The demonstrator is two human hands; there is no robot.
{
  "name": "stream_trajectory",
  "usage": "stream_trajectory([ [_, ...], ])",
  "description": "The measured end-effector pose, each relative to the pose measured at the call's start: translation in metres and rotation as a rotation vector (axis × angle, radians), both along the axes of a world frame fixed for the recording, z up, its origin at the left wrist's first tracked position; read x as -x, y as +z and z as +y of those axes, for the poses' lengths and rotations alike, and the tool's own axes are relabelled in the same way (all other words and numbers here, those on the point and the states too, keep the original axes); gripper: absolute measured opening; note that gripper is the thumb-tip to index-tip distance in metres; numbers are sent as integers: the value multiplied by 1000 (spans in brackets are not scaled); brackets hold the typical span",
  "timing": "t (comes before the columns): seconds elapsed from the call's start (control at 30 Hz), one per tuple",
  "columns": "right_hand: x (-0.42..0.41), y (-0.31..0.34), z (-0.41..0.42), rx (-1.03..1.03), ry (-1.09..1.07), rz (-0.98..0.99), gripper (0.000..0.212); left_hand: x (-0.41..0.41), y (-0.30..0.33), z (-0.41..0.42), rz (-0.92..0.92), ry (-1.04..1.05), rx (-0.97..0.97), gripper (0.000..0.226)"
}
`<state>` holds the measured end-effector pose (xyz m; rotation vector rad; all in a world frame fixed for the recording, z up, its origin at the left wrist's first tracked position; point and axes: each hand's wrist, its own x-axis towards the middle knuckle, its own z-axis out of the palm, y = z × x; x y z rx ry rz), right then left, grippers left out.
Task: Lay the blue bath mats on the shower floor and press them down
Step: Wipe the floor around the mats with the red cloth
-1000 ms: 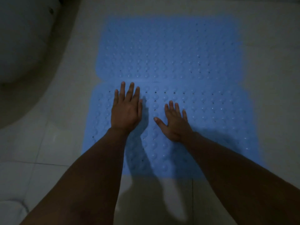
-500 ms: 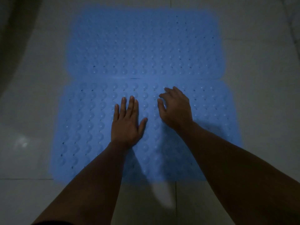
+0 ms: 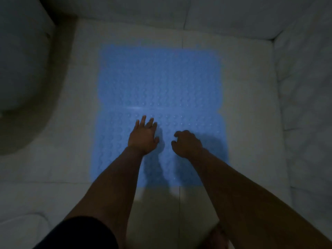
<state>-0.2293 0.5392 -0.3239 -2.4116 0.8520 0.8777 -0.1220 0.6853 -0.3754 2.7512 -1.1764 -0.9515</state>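
Two blue bath mats lay flat on the pale tiled floor, the far mat and the near mat meeting edge to edge along a seam. The left hand rested over the near mat just below that seam with its fingers straight and slightly spread, while the right hand, a little apart beside it, had its fingers curled under, holding nothing. A white toilet stood to the left, and tiled walls closed the far and right sides.
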Motion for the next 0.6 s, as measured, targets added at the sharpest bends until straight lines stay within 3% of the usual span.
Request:
stream_trajectory([
  [0.3,7,405,65,-13,108,70,46,41,440,66,94,248,11,64],
  [0.43,7,551,113,7,206,-94,42,48,593,124,7,293,62,63],
  [0.6,-30,637,165,-54,359,-189,42,32,677,199,-109,444,23,63],
])
